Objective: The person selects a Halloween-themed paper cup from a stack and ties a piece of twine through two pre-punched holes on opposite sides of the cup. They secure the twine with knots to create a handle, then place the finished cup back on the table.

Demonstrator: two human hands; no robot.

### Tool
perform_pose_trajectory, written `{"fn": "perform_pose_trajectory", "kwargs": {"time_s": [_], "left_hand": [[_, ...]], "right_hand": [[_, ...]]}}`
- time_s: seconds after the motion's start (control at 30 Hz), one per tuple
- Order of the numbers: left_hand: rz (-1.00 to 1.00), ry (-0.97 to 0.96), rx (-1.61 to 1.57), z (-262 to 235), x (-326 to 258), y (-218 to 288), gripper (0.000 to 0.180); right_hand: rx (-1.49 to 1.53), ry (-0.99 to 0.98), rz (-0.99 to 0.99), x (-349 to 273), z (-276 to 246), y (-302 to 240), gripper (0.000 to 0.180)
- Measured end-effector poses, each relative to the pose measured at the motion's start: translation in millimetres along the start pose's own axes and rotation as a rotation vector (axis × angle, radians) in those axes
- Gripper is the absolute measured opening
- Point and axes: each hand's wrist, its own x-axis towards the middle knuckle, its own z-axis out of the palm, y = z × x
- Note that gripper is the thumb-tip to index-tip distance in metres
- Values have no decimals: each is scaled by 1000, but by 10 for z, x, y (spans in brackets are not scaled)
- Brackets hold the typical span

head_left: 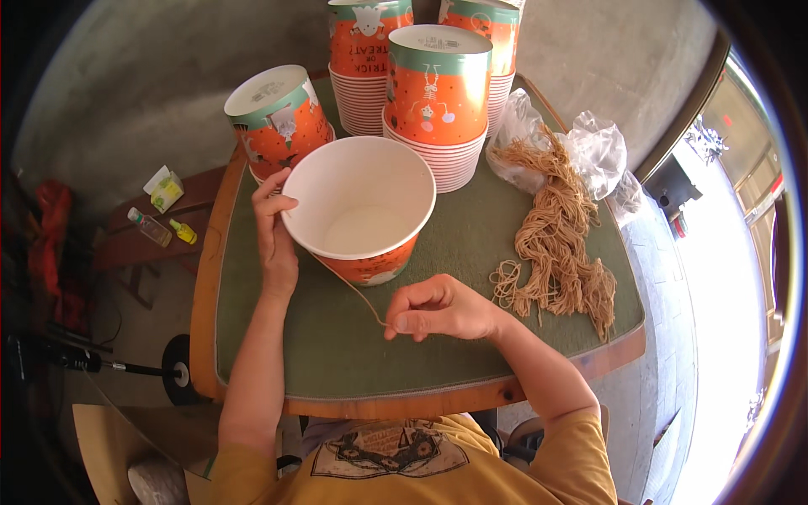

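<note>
Matt paper bucket [360, 206], rough tan twine bundle [560, 240], crinkled glossy plastic bag [596, 145], felt-like green tabletop [438, 320] edged in wood.

Grey concrete wall [151, 76] behind; wood-edged tabletop [337, 353] with green cover; low wooden side bench [139, 240] left; bright daylight from right doorway [724, 278].

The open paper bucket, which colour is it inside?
The open paper bucket is plain white inside; the head view shows it best.

Left hand [276, 244] grips paper bucket [360, 206]; right hand [442, 310] pinches string [352, 289].
</note>
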Motion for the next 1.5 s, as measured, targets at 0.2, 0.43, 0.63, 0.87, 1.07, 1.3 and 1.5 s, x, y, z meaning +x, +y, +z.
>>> {"fn": "perform_pose_trajectory", "kwargs": {"time_s": [0.2,0.43,0.63,0.87,1.07,1.3,1.5], "left_hand": [[-34,4,-94,-6,-16,68,28],[240,230,270,81,42,345,26],[371,-101,60,517,-301,1093,33],[-466,-311,-366,997,-359,1491,42],[-561,-422,-248,950,-328,1314,15],[-601,-454,-264,819,-319,1374,21],[-521,-396,-110,701,-320,1445,24]], "right_hand": [[219,17,-483,-138,-20,-261,25],[574,254,-576,-111,-324,-185,27],[586,321,-554,-50,-266,-114,20],[637,204,-579,-60,-253,-43,23],[653,174,-586,-114,-261,-36,21],[878,258,-650,-90,-398,-31,18],[473,569,-397,-80,-393,-45,19]]}}
